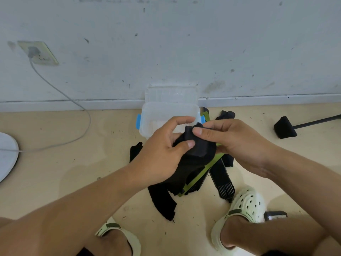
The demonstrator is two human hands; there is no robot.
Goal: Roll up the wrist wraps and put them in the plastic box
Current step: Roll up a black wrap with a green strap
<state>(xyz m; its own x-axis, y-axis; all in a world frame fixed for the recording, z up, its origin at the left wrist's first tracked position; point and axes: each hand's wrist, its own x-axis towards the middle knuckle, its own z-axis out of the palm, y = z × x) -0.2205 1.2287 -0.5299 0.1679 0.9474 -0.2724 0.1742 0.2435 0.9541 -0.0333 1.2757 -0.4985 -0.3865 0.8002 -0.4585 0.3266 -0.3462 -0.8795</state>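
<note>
Both hands hold a black wrist wrap [198,148] with a green stripe just above the floor. My left hand [162,150] grips its partly rolled end, thumb on top. My right hand [232,141] pinches the upper edge of the same wrap. The wrap's tail hangs down to the floor. More black wraps [221,174] lie on the floor under my hands. The clear plastic box [158,115] with blue clips stands open behind my hands, its lid leaning against the wall; part of its inside is hidden by my fingers.
A black padded foot on a rod [285,127] lies at the right. A white round base [7,154] and a grey cable [73,104] running to a wall socket are at the left. My feet in pale clogs [245,206] flank the wraps.
</note>
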